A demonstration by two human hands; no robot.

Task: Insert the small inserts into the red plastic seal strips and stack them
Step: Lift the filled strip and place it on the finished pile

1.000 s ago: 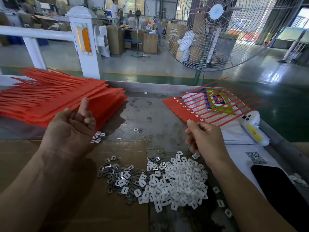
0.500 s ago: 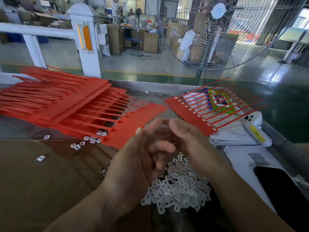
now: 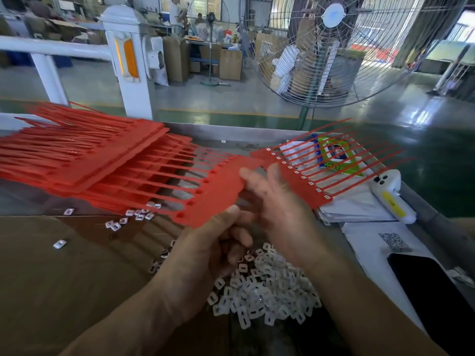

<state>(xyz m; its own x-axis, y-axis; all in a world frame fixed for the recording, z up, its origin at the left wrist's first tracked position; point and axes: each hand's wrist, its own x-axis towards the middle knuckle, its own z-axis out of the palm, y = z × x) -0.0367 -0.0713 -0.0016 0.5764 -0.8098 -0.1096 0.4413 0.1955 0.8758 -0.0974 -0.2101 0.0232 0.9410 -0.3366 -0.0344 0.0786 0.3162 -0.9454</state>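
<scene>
At frame centre, both hands have come together: the left hand (image 3: 205, 255) and right hand (image 3: 280, 209) now pinch a fresh red seal strip (image 3: 218, 191) pulled from the left stack (image 3: 77, 155), ready for inserts (image 3: 267, 291) piled below.

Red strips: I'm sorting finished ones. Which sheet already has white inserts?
The right-hand sheet lying over the papers; the held sheet's holes are empty.
</scene>
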